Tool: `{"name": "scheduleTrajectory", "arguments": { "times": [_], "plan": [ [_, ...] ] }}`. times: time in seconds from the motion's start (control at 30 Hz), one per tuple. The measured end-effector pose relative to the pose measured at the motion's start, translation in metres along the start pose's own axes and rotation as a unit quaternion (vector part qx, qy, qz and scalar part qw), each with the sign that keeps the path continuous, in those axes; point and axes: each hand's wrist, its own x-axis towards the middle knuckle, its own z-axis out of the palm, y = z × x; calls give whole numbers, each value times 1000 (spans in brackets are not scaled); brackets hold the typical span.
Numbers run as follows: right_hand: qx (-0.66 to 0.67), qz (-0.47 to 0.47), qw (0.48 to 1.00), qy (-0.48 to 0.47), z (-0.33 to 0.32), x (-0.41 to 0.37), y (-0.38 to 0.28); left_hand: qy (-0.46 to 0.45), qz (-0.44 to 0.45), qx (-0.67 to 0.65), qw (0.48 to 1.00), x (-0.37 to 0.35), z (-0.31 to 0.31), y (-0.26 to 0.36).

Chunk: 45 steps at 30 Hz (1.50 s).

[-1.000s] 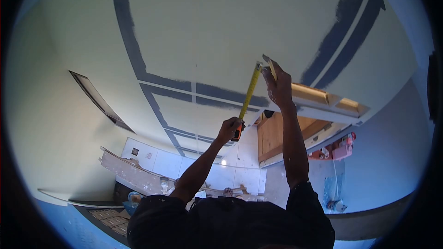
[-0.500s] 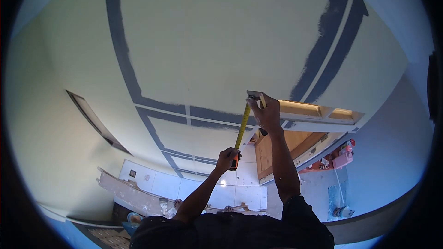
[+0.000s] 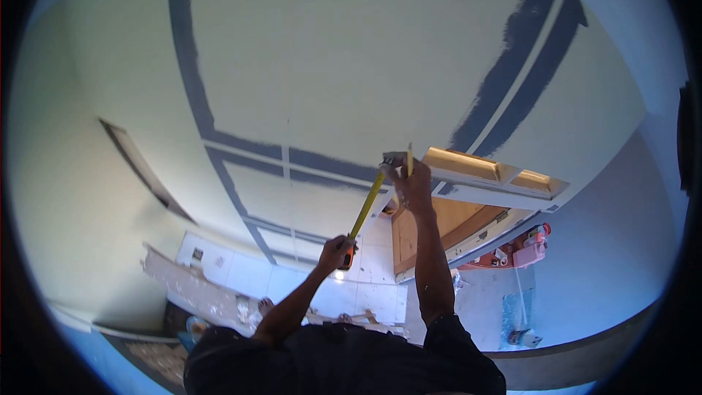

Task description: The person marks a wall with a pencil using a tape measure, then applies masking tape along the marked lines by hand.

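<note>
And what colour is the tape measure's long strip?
The strip is yellow, clearest in the head view.

Nope, can't read any text, numbers or brands here, sorry folks. The yellow tape blade [image 3: 368,205], just off centre toward 5 o'clock, is too small and blurry to make out any figures. Same deal with the orange-and-black tape case [image 3: 347,258] down at 6 o'clock, and the pink container [image 3: 529,254] over at 4 o'clock: can't make out any lettering on either.
</note>
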Motion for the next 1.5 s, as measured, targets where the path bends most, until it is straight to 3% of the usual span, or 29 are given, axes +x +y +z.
{"name": "scheduleTrajectory", "arguments": {
  "times": [0.07, 0.13, 0.23, 0.37, 0.53, 0.63, 0.7, 0.73, 0.77, 0.93, 1.03, 1.07, 1.1, 1.17, 1.37, 1.5],
  "plan": [
    [9, 45, 999, -25, -3, -2, -5, 3, -3, 79, 997, 3, -7, -8],
    [17, 87, 995, -47, -2, -4, 1, 10, 11, 41, 999, -1, -4, 12],
    [29, 41, 999, -17, 4, 0, 11, 11, 31, -18, 999, 2, -4, 3],
    [55, 8, 998, 9, 13, 0, 8, 7, -26, 22, 999, -2, -5, -6],
    [-20, 10, 998, 52, 14, 11, -7, 15, -24, -24, 999, 5, -11, 6],
    [-54, 13, 993, 106, -7, 40, -28, 35, -21, 33, 999, 9, -21, 5],
    [-38, -92, 979, 177, -22, 68, -38, 54, 14, 32, 998, 13, -33, -25],
    [-51, -125, 976, 173, -32, 80, -51, 67, 54, 18, 996, 15, -38, -36],
    [-64, -161, 970, 170, -40, 92, -66, 70, 25, 29, 997, 14, -44, -35],
    [-59, -188, 974, 112, -53, 148, -117, 109, 67, -40, 991, 45, -43, -44],
    [-104, -200, 972, 69, -47, 174, -119, 159, 28, -28, 987, 76, -28, -41],
    [-77, -176, 980, 58, -39, 176, -125, 146, -46, -49, 987, 76, -27, -16],
    [-80, -175, 980, 49, -36, 179, -128, 148, -50, -56, 986, 85, -23, -19],
    [-113, -187, 975, 42, -31, 185, -133, 205, 19, -21, 978, 102, -26, -25],
    [-61, -166, 984, 16, 9, 199, -169, 264, 74, -42, 961, 117, -71, -23],
    [-25, -192, 980, -57, 58, 214, -186, 306, 30, -71, 949, 109, -134, -6]
  ]
}}
